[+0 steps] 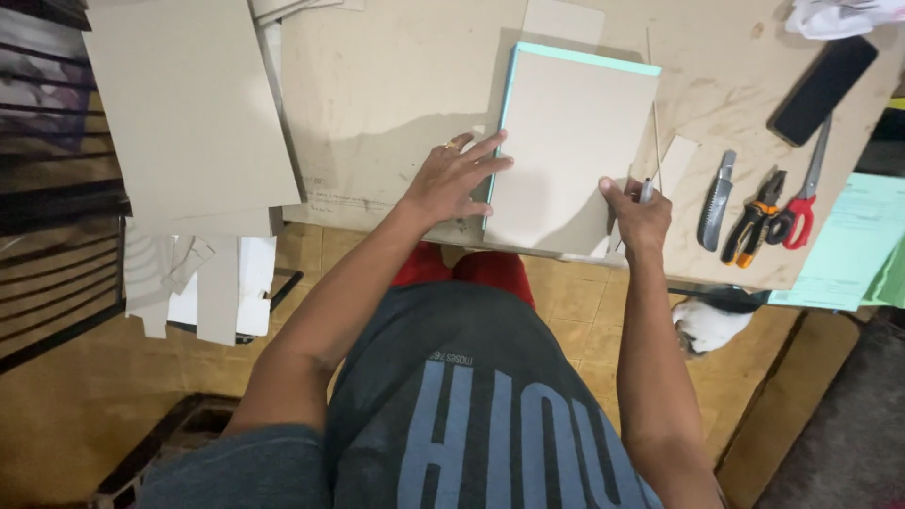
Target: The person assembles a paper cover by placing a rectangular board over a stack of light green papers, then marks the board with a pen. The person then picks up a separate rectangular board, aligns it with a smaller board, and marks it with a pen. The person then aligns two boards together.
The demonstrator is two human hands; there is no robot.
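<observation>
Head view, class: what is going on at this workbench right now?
A person stands at a plywood table. The left hand rests flat on the left edge of a grey board lying on a pale blue sheet. The right hand holds a slim pen-like tool at the board's right edge. A utility knife, pliers, scissors and a phone lie to the right.

A scuffed plywood tabletop (396, 85) fills the upper frame. Below it lies a tan tiled floor (566, 302), with dark slats (47, 273) at the left edge.
</observation>
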